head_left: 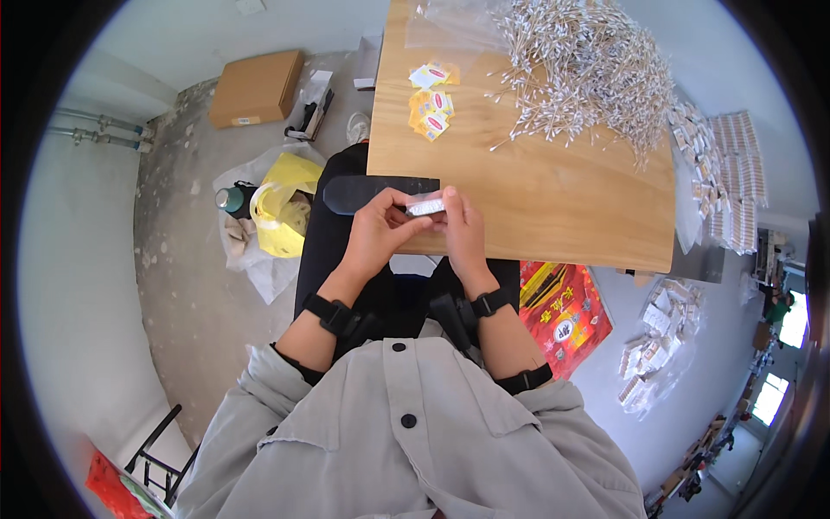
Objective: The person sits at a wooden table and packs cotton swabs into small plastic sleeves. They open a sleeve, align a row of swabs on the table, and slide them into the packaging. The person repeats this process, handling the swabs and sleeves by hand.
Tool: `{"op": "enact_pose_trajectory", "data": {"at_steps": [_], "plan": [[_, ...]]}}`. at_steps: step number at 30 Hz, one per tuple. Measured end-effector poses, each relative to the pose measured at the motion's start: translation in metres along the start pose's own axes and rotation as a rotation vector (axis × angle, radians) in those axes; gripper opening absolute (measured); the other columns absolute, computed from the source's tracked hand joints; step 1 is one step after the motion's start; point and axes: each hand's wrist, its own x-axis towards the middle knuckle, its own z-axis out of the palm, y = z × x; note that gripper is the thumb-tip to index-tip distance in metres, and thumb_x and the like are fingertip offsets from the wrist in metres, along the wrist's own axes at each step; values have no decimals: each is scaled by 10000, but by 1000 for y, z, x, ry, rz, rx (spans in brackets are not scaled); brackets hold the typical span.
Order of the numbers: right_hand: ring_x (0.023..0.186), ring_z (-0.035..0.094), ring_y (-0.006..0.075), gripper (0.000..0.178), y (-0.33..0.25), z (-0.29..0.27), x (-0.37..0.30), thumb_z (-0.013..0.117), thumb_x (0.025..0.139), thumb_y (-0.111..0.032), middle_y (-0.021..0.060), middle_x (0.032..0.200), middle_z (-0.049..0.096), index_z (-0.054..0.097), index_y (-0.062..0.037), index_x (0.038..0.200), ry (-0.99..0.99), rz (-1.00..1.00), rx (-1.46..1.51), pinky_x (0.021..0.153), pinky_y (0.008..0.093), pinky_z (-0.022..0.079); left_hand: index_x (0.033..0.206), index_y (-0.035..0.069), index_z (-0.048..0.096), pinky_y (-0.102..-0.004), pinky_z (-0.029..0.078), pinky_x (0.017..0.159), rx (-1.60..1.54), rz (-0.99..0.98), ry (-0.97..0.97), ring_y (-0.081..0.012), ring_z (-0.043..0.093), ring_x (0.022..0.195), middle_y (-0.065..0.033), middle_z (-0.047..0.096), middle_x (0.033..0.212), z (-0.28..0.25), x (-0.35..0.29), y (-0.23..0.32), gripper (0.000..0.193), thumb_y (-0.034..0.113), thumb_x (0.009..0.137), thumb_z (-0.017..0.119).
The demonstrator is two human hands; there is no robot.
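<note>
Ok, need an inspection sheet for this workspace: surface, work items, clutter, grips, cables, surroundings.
Surface: light wooden table, bare wood along the near side.
Work items: small clear packet with white contents, in hand; large loose heap of cotton swabs; scattered yellow-and-white cards.
Clutter: clear plastic film at the far edge; on the floor at left, cardboard box and yellow bag.
Grips: left hand and right hand both hold the packet by the fingers.
Cables: nothing seen.
Surroundings: stacked bundles beyond the table's right end; wall pipes at far left.
</note>
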Motion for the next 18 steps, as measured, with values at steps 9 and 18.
{"op": "enact_pose_trajectory", "data": {"at_steps": [9,18], "plan": [[788,689,173,330,-2,-7,-2,459,1041,-288,110,941,660,598,9,1005,-126,119,179,703,293,581,864,43,604,-198,418,575,-278,-216,39,-47,510,610,12,571,697,7,9,1,193,205,939,679],[743,672,145,248,2,1,-9,522,996,-192,93,917,656,617,37,984,3,29,59,671,272,562,856,-5,587,-225,483,581,-346,-334,36,-80,571,610,-48,608,714,6,10,-2,190,148,918,681]]}}
